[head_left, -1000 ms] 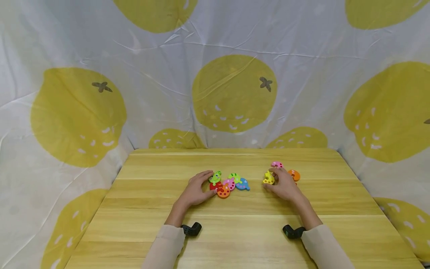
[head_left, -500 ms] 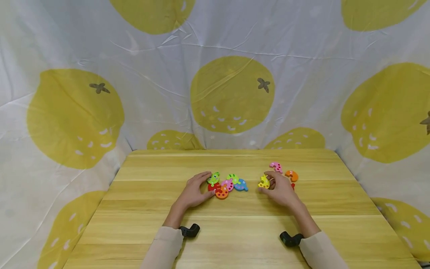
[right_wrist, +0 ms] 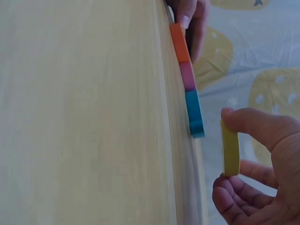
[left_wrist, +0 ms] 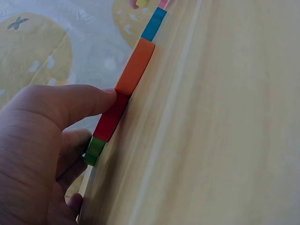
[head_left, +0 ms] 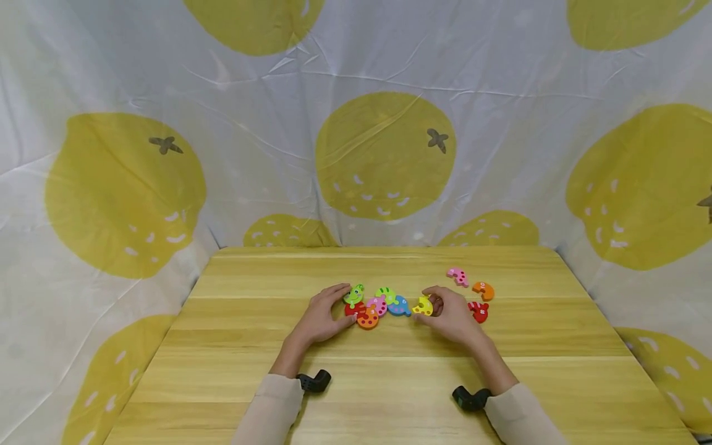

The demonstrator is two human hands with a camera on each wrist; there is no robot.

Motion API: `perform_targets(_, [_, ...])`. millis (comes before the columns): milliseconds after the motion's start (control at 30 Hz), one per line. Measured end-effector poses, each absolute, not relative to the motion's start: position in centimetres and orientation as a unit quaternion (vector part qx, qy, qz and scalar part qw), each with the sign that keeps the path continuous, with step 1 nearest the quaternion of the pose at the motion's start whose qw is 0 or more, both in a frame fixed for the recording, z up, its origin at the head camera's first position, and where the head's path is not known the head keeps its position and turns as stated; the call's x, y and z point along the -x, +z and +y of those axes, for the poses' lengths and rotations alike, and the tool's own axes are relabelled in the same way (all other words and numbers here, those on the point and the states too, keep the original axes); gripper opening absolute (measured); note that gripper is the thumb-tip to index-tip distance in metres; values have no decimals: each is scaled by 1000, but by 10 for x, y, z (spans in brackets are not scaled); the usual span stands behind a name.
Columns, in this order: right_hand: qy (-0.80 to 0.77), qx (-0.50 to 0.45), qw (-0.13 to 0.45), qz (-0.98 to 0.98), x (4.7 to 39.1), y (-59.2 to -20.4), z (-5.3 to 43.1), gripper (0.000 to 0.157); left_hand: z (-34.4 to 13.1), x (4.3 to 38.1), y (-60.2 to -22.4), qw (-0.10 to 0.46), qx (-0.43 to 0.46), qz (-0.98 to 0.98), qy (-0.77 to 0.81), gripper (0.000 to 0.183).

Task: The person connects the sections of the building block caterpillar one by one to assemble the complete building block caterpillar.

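Joined puzzle pieces form a caterpillar: a smiling green head (head_left: 354, 295), then red (left_wrist: 112, 118), orange (head_left: 367, 319), pink (head_left: 377, 306), light green (head_left: 385, 295) and blue (head_left: 398, 306) pieces. They lie flat on the wooden table. My left hand (head_left: 318, 318) holds the caterpillar's left end, thumb against the red piece and fingers around the head. Between thumb and fingertips, my right hand (head_left: 453, 316) pinches a dotted yellow piece (right_wrist: 230, 149). It is just right of the blue piece's knob, raised a little off the table in the right wrist view.
Right of my right hand lie three loose pieces: pink (head_left: 458, 276), orange (head_left: 483, 290) and striped red (head_left: 479, 311). A white curtain with yellow fruit prints (head_left: 389, 154) stands behind the table (head_left: 389, 383).
My right hand has carried the yellow piece left, close to the blue piece, uncovering the loose red piece. The left hand stays on the caterpillar's head end.
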State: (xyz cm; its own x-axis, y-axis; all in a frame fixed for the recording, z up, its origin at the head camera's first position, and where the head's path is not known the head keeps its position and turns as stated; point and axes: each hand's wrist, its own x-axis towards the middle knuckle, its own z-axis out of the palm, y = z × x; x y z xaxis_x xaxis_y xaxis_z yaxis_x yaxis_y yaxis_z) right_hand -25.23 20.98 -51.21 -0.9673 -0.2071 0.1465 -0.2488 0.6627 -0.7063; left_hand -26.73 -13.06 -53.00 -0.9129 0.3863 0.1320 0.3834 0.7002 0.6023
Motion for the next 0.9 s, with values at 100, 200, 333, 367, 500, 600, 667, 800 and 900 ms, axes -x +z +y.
perform_targets(100, [391,-135,24,-910,253,-514,203,57,-130,267,-531,1,-208,923,325,76])
perform_targets(200, [387,-140,20,-911,254,-515,197,52,-130,268,-531,-2,-211,921,328,75])
perform_targets(333, [385,-140,14,-912,254,-518,193,51,-129,267,-532,0,-212,920,329,76])
perform_targets(367, [386,-139,13,-912,254,-519,192,51,-129,267,-532,1,-211,920,329,76])
perform_targets(500, [389,-130,17,-912,254,-522,189,50,-129,267,-532,0,-211,919,332,75])
perform_targets(600, [386,-120,20,-914,253,-523,186,50,-129,266,-533,-4,-211,918,336,75])
perform_targets(667, [382,-114,20,-917,253,-524,185,51,-129,266,-533,-3,-211,918,336,75])
perform_targets(800, [378,-102,16,-920,252,-524,181,52,-129,267,-533,-4,-213,919,333,75])
perform_targets(900, [376,-100,11,-921,252,-524,181,56,-130,267,-532,-9,-210,919,332,75])
